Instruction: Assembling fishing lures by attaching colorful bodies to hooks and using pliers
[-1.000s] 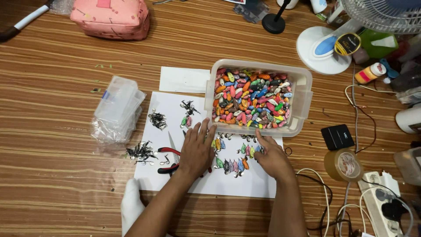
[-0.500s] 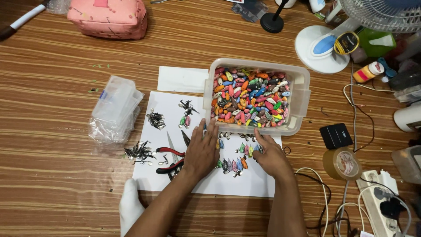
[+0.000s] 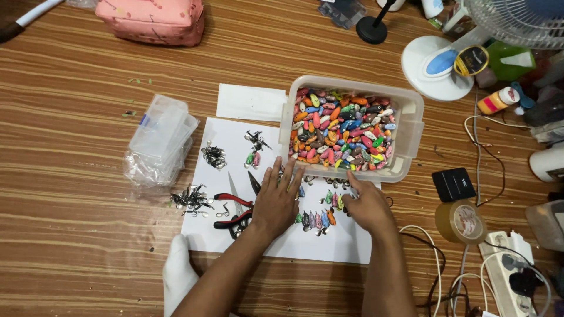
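Observation:
My left hand (image 3: 276,201) lies flat on a white paper sheet (image 3: 229,238), fingers spread and pointing at a clear plastic box (image 3: 406,126). The box is full of small oval pieces in many colours (image 3: 343,126). My right hand (image 3: 368,204) rests on the same sheet just below the box, with its fingers bent over the paper. Between the hands lies a row of the same coloured pieces (image 3: 320,218). Red-handled pliers (image 3: 234,212) lie beside my left hand. It is hidden whether the right fingers pinch a piece.
Small heaps of metal hooks (image 3: 191,198) lie on the sheet's left part. A clear plastic bag of containers (image 3: 161,138) sits to the left and a pink pouch (image 3: 154,20) at the back. On the right are a tape roll (image 3: 461,222), a power strip (image 3: 517,271) and a fan base (image 3: 437,66).
My left hand has slid a little to the right over the paper. My right hand stays almost where it was, below the box.

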